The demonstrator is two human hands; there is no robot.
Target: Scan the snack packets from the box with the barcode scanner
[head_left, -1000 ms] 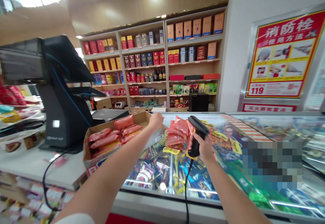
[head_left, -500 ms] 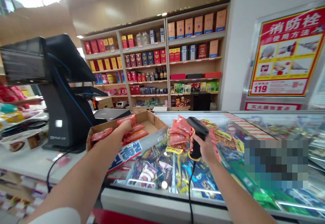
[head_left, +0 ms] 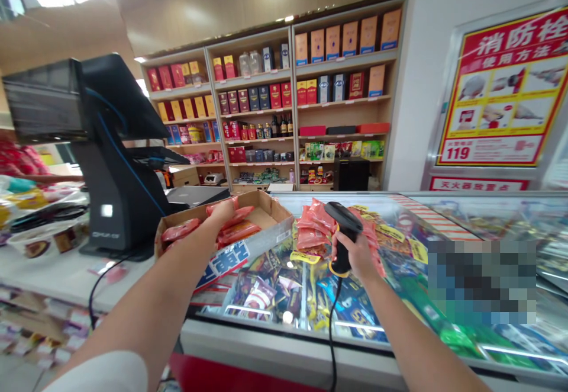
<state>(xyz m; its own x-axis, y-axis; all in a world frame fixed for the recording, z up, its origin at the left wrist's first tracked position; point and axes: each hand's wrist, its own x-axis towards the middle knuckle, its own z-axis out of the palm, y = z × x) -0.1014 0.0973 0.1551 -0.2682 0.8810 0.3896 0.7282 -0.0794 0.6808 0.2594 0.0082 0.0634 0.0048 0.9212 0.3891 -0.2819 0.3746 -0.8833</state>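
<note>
My right hand (head_left: 348,253) is wrapped around the handle of a black barcode scanner (head_left: 344,220), held over the glass top with its cord hanging down. Beside and behind it lies a pile of orange-red snack packets (head_left: 313,223). On the left, my left hand (head_left: 222,209) reaches into a shallow cardboard box (head_left: 270,220) among more orange-red packets (head_left: 239,233). The back of that hand and the wrist hide its fingers, so whether they grip a packet does not show. Part of the box is bare cardboard at its right end.
A glass-topped freezer (head_left: 306,315) full of wrapped ice creams stretches below and to the right. A black checkout terminal (head_left: 110,161) stands on the white counter (head_left: 48,279) at left. Boxed bottles fill the shelves (head_left: 252,105) behind. A fire notice (head_left: 506,90) hangs right.
The view has shifted slightly. My left hand has moved slightly up and deeper at the box's far side. My right hand keeps the scanner at nearly the same spot over the glass.
</note>
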